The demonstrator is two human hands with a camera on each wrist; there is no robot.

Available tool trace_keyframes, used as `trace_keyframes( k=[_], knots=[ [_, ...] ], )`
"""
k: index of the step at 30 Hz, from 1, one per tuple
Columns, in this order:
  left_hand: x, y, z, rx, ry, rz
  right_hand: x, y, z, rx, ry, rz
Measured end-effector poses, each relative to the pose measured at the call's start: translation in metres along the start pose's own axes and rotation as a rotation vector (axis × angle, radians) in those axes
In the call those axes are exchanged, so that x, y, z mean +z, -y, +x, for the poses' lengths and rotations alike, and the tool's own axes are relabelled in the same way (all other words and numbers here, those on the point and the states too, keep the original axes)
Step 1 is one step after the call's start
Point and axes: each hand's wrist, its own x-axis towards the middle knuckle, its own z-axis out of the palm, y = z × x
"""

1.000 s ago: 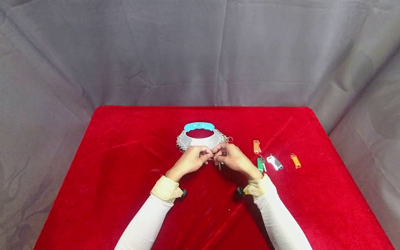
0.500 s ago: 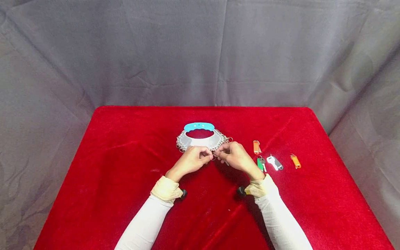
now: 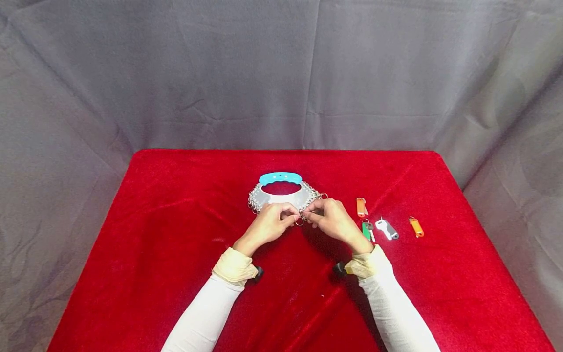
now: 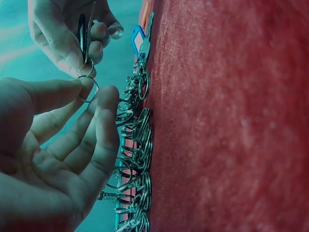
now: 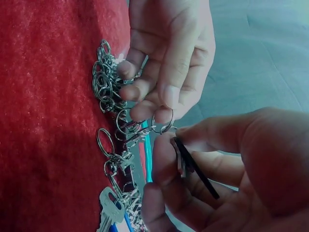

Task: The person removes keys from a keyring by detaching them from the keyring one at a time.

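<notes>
Left hand [image 3: 273, 223] grip pinching metal ring [image 3: 299, 225] | right hand [image 3: 332, 219], at left's 3 o'clock: grip pinching black tag [image 5: 197, 167] | blue-handled plate [image 3: 283, 199]: ring's 11 o'clock

This is looking like a curtained-off recording booth, since creased grey drapes [image 3: 220, 73] are hanging behind and along both sides of a red-covered table [image 3: 176, 234], and two small black wrist-worn cameras [image 3: 258, 273] are showing over it.
</notes>
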Motion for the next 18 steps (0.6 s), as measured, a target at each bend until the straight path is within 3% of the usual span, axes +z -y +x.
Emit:
trace_keyframes(
  k=[5,18],
  knots=[
    [0.0003,0.0007,0.0008,0.015,-0.037,0.003,0.0011,0.0026,-0.0014,-0.025,0.013,-0.029],
    [0.0026,-0.001,0.0011,-0.028,-0.132,-0.025,0.0044,0.0026,-0.0009,-0.028,0.022,-0.002]
  ],
)
